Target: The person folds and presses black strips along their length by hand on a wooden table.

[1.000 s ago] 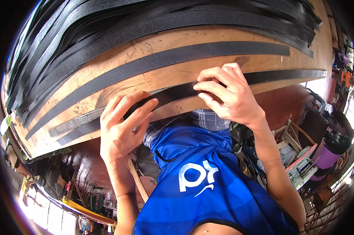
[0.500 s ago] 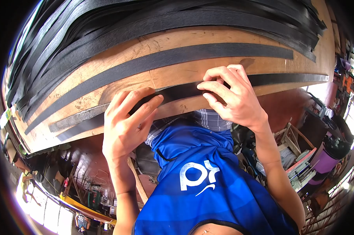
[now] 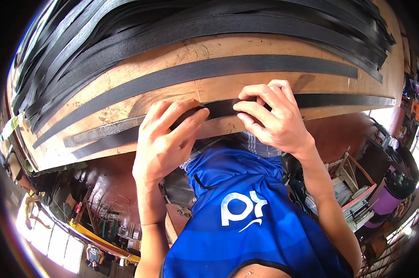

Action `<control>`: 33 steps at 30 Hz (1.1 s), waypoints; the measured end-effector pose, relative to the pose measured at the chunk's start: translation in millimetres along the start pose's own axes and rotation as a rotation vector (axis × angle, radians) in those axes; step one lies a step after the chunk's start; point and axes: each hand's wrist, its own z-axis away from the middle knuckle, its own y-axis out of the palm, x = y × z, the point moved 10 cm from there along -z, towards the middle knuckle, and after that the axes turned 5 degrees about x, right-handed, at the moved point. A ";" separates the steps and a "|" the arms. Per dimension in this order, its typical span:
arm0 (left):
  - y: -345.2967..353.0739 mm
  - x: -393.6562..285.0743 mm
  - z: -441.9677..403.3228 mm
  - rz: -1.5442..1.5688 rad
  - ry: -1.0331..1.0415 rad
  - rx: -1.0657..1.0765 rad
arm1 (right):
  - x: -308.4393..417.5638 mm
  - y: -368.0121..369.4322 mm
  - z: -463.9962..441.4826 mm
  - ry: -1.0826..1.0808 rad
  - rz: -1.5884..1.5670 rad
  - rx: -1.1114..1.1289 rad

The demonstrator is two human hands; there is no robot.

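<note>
Near the front edge of the wooden table (image 3: pixel 140 99) lies a long black strip (image 3: pixel 221 109), and both hands grip it. My left hand (image 3: pixel 165 139) is closed on it left of centre, thumb and fingers over its edges. My right hand (image 3: pixel 273 118) pinches the same strip a short way to the right. Between the hands a short stretch of strip shows. A greyer strip (image 3: pixel 98 133) runs beside it at the left, partly hidden by my left hand. Another single black strip (image 3: pixel 237 65) lies farther back, touched by neither hand.
A thick pile of black strips (image 3: pixel 172 34) covers the table's far side. Below the table at the right are a wooden frame (image 3: pixel 346 171) and a purple container (image 3: pixel 383 199). A person (image 3: pixel 94 256) is at the lower left in the distance.
My left hand has moved right along the strip, closer to my right hand. The view has shifted slightly, with the table a little lower in it.
</note>
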 end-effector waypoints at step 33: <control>9.5 2.9 8.4 -0.012 0.013 -0.060 | 18.5 19.6 -13.4 -0.049 0.007 0.007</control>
